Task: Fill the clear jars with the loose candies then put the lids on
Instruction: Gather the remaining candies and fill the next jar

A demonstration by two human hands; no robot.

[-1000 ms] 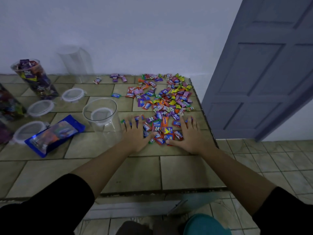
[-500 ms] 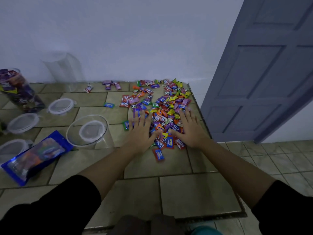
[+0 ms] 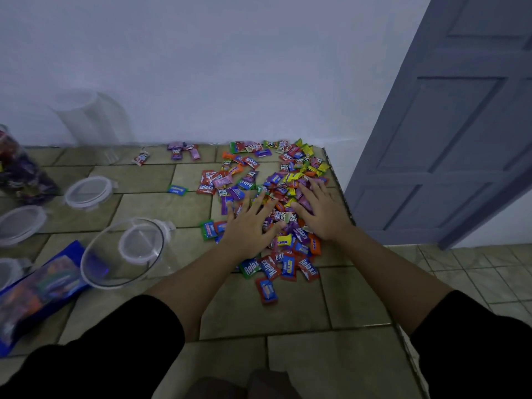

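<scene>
My left hand (image 3: 247, 226) & right hand (image 3: 322, 214) lie flat, fingers spread, on wrapped candies (image 3: 270, 266) by tiled counter's (image 3: 288, 309) right edge; empty clear jar (image 3: 121, 279) further left. Sloppy scoop could knock some off that edge

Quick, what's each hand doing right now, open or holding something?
Left hand: open, fingers spread on the pile of colourful wrapped candies, holding nothing.
Right hand: open, flat on the same pile, holding nothing.
</scene>
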